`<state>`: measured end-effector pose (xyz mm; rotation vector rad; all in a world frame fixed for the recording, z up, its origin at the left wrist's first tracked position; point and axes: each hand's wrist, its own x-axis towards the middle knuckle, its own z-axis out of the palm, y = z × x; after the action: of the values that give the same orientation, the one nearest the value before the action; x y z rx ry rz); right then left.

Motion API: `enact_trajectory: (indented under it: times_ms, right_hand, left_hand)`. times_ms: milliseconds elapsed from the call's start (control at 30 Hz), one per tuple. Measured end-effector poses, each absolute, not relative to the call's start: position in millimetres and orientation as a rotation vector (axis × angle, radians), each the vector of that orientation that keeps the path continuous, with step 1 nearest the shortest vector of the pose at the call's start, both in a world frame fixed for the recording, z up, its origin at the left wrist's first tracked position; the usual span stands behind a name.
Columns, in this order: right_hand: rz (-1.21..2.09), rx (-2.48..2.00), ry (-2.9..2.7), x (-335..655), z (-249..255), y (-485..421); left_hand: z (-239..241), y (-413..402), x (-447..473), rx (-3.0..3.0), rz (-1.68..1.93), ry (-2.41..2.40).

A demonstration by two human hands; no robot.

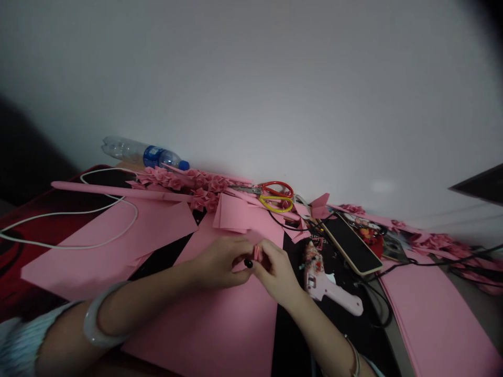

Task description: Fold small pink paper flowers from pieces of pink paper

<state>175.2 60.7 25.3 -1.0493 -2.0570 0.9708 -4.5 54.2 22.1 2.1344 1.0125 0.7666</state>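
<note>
At the lower left of the frame a pale bangle [98, 319] sits on the wrist of the left hand [220, 262], and from the lower right comes the right hand [277, 272]. They meet just below the middle of the frame, and both are pinched together on a small folded pink paper piece [258, 253]. The piece is held by the fingertips just above a large pink paper sheet [220, 324] on the worktop [291, 335]. A piece this small seems to need two-sided fingertip pinching to hold its creases. Just right of the right hand lies a pink glue gun [322, 283] on its side, nozzle toward the top of the frame, probably set there for a short reach. Beyond it a phone [351, 243] lies flat, screen dark, with black cords around it. A stack of pink sheets [432, 314] fills the lower right, apparently supply kept off to the side. Left of centre a white cable [78, 214] loops over another sheet. Farther up, red-and-yellow scissors [275, 196] rest closed beside a row of folded pink paper flowers [188, 183]. These are gathered along the wall edge, likely to leave the middle free. A water bottle [143, 153] lies on its side at the upper left.
</note>
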Motion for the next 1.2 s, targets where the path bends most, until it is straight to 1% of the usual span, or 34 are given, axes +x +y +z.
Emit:
enact_trajectory:
  times_ms: [167,367,467,567,733,867,1000,1200]
  right_hand:
    - [0.94,-1.163,-1.976,176.2,19.3,61.7]
    - [1.035,-1.286,-1.715,178.6,8.0,66.3]
    - [1.113,-1.249,-1.726,177.5,7.9,65.8]
    - [1.133,-1.233,-1.764,175.8,9.5,64.6]
    - [0.889,-1.23,-1.703,176.7,10.6,66.0]
    - [0.745,-1.097,-1.777,179.5,13.0,67.3]
    - [0.709,-0.97,-1.885,179.4,15.8,67.5]
    - [0.693,-0.921,-1.841,178.4,14.9,67.4]
  left_hand:
    - [23.7,54.6,-5.1,2.078,0.778,1.036]
    - [24.5,59.6,-3.0,1.643,0.917,1.22]
    - [20.3,62.7,-2.8,1.461,0.991,1.143]
    - [14.6,65.3,-3.1,1.468,0.959,1.051]
    - [9.8,66.4,-3.6,1.364,0.966,1.051]
    - [10.3,66.3,-3.5,1.299,0.935,1.037]
    - [14.8,66.1,-2.2,1.267,0.906,1.05]
    - [22.9,64.3,-1.3,1.176,0.946,1.025]
